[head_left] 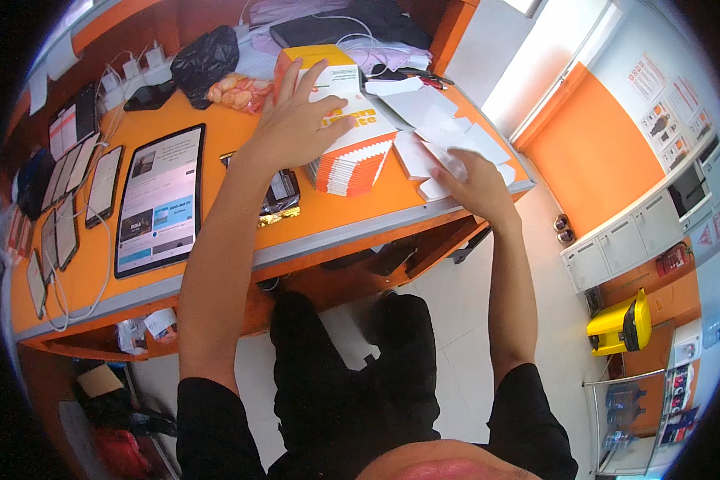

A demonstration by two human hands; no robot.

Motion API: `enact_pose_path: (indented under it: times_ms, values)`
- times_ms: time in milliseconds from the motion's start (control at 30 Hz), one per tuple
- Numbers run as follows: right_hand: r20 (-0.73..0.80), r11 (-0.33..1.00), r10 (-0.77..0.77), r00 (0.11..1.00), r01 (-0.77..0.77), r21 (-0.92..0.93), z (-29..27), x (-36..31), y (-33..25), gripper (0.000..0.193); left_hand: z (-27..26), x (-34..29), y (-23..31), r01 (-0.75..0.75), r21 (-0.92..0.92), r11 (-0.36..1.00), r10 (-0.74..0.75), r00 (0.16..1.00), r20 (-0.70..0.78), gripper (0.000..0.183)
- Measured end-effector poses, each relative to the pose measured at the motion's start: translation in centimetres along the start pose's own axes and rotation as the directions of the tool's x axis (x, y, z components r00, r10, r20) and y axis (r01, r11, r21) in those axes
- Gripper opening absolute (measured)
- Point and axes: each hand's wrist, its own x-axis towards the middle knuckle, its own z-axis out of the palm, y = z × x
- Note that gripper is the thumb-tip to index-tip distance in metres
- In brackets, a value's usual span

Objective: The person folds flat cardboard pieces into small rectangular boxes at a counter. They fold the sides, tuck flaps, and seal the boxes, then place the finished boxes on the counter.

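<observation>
My left hand [300,120] lies with its fingers spread over a stack of white, orange and yellow printed packets [352,164], whose zigzag-edged sides face me. Toward the desk's right corner, my right hand [480,188] has its fingers and thumb closed on a white card [444,162]. Around it, several loose white cards or flat boxes [424,104] lie scattered and overlapping. A dark packet with a gold edge [280,196] sits by the stack, partly behind my left forearm.
A large tablet [160,204] lies lit on the orange desk [240,240]. Several phones [102,184] with white cables fill the left side. Behind the stack are a black plastic bag [206,66] and a bag of orange items [240,93]. A yellow bin [618,324] stands far right.
</observation>
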Motion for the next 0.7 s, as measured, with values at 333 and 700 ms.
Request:
enact_pose_path:
  times_ms: [333,700]
  values:
    - [0.251,0.978,-0.003,0.968,-0.049,0.203,-2.0,0.6,4.0,0.057,0.0,2.9,-3.4,-0.131,-0.538,0.833,-0.011,0.968,-0.253,0.039]
    - [0.104,0.994,0.032,0.994,-0.043,0.097,-1.0,2.2,4.4,0.031,-5.3,1.9,-0.8,-0.003,-0.847,0.532,-0.411,0.873,-0.261,0.044]
